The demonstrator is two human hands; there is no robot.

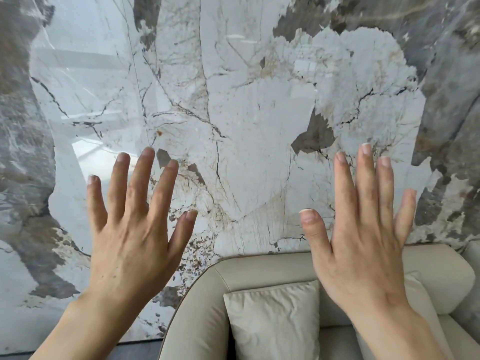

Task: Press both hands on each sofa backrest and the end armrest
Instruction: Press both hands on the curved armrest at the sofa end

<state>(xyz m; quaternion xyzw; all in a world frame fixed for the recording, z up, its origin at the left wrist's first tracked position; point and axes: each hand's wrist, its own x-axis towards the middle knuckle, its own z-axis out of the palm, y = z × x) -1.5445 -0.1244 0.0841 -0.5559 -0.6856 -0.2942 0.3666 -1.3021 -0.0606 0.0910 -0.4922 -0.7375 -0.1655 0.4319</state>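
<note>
The cream leather sofa (272, 271) occupies the near right of the scene, its rounded end armrest (197, 307) curving at the left and its padded backrest (441, 268) running along the far edge against the wall. The upholstery looks soft and smooth; expect it to yield under load and recover. Press with flat palms on the broad top of each pad, not the seams. A crumpled cream cushion (275, 320) leans on the seat. The left hand (130, 245) and right hand (363, 255) hover raised, fingers spread apart, holding nothing, touching nothing. Behind stands a glossy grey-veined marble wall (246, 100).
</note>
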